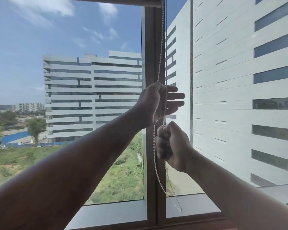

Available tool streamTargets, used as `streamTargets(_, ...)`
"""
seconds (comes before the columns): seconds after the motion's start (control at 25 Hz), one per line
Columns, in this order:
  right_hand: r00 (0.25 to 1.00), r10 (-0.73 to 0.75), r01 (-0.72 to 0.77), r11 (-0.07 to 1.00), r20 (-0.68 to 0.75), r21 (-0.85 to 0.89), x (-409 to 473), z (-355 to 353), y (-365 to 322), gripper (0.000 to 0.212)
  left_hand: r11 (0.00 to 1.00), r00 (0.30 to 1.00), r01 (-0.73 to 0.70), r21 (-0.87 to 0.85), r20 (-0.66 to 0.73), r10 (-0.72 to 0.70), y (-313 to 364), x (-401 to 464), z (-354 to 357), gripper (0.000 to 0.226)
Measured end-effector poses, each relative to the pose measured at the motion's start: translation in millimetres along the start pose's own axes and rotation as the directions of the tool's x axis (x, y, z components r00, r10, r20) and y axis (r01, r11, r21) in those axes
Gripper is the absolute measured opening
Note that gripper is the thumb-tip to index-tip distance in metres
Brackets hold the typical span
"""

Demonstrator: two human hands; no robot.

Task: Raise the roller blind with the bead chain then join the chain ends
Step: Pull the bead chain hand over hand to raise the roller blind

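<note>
The roller blind (106, 1) is rolled up at the very top of the window, only its bottom bar showing. A white bead chain (161, 47) hangs from its right end down along the dark window post. My left hand (155, 103) is higher up, thumb and palm closed on one strand of the chain while its fingers stretch out to the right. Just below it, my right hand (171, 145) is a fist shut around the chain. Below the fist, two strands dangle loose to the sill, their ends (179, 208) apart.
The dark vertical window post (152, 163) splits two glass panes. A grey sill (115, 213) runs along the bottom. Outside are office buildings, grass and sky.
</note>
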State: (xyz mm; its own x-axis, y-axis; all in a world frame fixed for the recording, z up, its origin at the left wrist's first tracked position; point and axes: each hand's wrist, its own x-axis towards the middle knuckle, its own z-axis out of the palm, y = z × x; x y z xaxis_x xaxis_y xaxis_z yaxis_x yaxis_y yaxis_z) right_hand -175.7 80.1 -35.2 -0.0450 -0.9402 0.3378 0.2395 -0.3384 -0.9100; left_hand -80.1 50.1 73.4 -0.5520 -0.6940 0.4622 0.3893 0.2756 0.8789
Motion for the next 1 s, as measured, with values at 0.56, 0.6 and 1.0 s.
streamTargets(0.56,0.999,-0.034,0.033,0.999,-0.025,-0.018,-13,-5,-5,0.04,0.993,0.999,-0.044,-0.111,0.001,0.044,-12,0,18,0.029)
streamTargets(0.6,0.999,-0.027,0.027,0.999,-0.026,-0.025,-12,-6,-1,0.039,0.994,0.998,-0.056,-0.099,-0.013,0.055,-16,-1,16,0.029)
streamTargets(1.0,0.981,0.19,-0.193,0.969,-0.033,-0.157,-13,-28,72,0.035,0.998,0.995,0.002,-0.066,-0.103,-0.008,-97,-21,-15,0.037)
